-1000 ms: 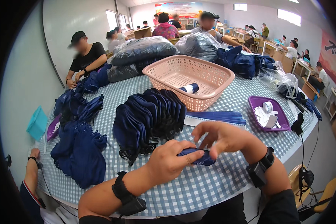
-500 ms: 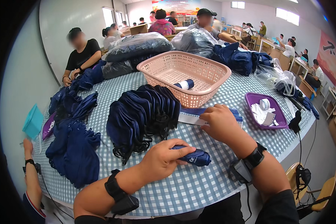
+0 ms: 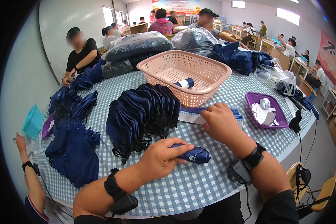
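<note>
My left hand [image 3: 161,156] is closed round a rolled navy cloth bundle [image 3: 194,154] with pale lettering, holding it above the near part of the table. My right hand [image 3: 221,121] reaches farther out, its fingers bent down onto a stack of blue-and-white paper strips [image 3: 191,117]; the fingertips are partly hidden, and they seem to pinch the strips' edge. Left of the strips stands a row of navy cloth pouches [image 3: 142,115] with black cords. Behind them, a pink perforated basket [image 3: 192,98] contains one navy roll [image 3: 184,83] with a white band round it.
A purple tray [image 3: 251,98] of white paper pieces and a tape-like roll lies at the right. Loose navy cloth [image 3: 76,153] covers the table's left side. Plastic-wrapped bundles [image 3: 140,44] block the back. A co-worker's hand [image 3: 21,143] is near a teal bin [image 3: 33,121] at the far left.
My right hand has shifted slightly to the right along the strips. The left hand and its roll have hardly moved. At the far left, the co-worker's hand has moved up and left.
</note>
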{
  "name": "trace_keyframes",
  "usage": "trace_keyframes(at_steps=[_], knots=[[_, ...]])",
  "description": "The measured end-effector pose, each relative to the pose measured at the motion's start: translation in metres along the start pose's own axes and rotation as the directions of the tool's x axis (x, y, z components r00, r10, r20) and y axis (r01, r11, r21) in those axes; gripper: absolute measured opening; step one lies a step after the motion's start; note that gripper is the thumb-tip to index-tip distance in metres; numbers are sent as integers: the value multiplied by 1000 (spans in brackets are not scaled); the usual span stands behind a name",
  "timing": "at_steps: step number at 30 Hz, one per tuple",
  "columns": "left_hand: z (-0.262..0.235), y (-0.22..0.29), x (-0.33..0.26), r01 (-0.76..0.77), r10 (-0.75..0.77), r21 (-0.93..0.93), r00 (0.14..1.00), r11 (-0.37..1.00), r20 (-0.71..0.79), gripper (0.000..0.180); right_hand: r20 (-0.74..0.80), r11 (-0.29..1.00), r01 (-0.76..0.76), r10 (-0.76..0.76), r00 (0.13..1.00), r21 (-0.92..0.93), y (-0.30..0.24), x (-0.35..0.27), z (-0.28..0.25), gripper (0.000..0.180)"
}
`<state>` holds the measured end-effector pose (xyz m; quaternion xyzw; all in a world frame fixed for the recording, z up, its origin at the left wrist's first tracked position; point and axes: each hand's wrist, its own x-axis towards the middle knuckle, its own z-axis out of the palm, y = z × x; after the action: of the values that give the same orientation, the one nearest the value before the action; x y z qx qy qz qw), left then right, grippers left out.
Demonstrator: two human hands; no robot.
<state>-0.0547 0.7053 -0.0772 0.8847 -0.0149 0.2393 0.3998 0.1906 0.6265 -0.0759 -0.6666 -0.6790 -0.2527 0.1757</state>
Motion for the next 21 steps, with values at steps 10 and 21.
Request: trace_keyframes(at_steps=[10, 21], knots=[[1, -3, -1, -7, 8, 76, 1000, 997, -19, 53, 85, 999, -53, 54, 995, -12, -1, 0, -4, 26], [1, 1, -2, 19, -16, 63, 999, 998, -47, 50, 21, 953, -90, 88, 996, 290, 5, 4, -33, 4]])
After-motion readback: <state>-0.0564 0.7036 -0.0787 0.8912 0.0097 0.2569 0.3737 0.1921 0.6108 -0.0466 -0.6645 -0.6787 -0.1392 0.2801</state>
